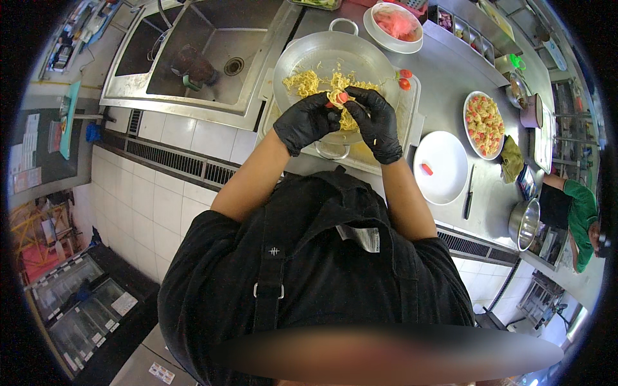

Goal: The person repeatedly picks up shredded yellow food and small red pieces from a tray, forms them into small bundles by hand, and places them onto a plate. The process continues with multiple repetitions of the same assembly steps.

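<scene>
My two black-gloved hands meet above a wide round metal pan point(293, 55) with loop handles. Between my left hand point(306, 122) and my right hand point(378, 125), closed fingertips pinch a small reddish-orange piece with yellow noodles wrapped around it point(339, 98). Loose yellow noodles point(300, 83) lie in the pan below. Right of my right hand, a white plate point(444, 183) carries a single red piece point(427, 169). Farther right, a white oval plate point(474, 143) is filled with yellow noodle bundles showing reddish bits. Fingers partly hide the held piece.
A steel sink point(254, 22) stands at the left. White bowls point(367, 26) with pinkish-red contents and red tomatoes point(404, 84) sit beyond the pan. A knife point(468, 196), green cloth point(512, 159) and steel bowl point(524, 225) lie rightward. A person in green point(582, 215) is at far right.
</scene>
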`<state>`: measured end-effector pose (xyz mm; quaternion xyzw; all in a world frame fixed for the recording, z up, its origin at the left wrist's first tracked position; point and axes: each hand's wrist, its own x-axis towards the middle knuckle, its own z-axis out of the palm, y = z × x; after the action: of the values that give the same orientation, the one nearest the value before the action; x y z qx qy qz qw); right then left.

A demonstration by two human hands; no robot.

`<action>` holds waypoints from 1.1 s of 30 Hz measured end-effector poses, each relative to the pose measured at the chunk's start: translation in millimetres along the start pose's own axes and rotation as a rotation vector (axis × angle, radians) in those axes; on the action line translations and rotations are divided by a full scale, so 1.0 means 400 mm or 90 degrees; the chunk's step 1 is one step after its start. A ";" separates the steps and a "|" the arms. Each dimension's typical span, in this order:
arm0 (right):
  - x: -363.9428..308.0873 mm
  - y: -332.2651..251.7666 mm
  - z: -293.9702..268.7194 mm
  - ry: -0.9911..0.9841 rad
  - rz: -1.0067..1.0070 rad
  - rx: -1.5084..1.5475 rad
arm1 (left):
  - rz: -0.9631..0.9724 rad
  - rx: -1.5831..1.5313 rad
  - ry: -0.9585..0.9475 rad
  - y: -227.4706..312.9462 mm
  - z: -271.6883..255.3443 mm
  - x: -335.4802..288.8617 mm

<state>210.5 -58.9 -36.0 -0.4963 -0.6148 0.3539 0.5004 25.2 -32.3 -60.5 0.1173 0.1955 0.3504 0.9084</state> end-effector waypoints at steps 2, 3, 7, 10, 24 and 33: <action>0.004 0.002 -0.012 -0.009 -0.049 -0.043 | -0.032 -0.039 -0.044 -0.015 -0.018 0.006; 0.004 0.002 -0.014 -0.014 -0.073 -0.064 | -0.048 -0.059 -0.067 -0.024 -0.024 0.009; -0.005 0.014 -0.020 -0.018 0.009 -0.030 | 0.087 0.304 0.160 -0.030 0.084 -0.009; -0.006 0.002 -0.029 -0.032 0.013 -0.048 | 0.204 0.613 0.215 -0.021 0.082 -0.019; 0.018 -0.050 -0.068 -0.153 0.040 0.050 | -0.007 0.637 0.049 0.055 0.101 -0.019; 0.018 -0.007 -0.087 -0.179 0.115 0.212 | 0.236 0.523 -0.046 -0.012 0.044 -0.013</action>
<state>243.3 -54.8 -23.0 -0.4057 -0.5646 0.5598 0.4508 32.3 -40.9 -44.8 0.5134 0.2619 0.3961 0.7147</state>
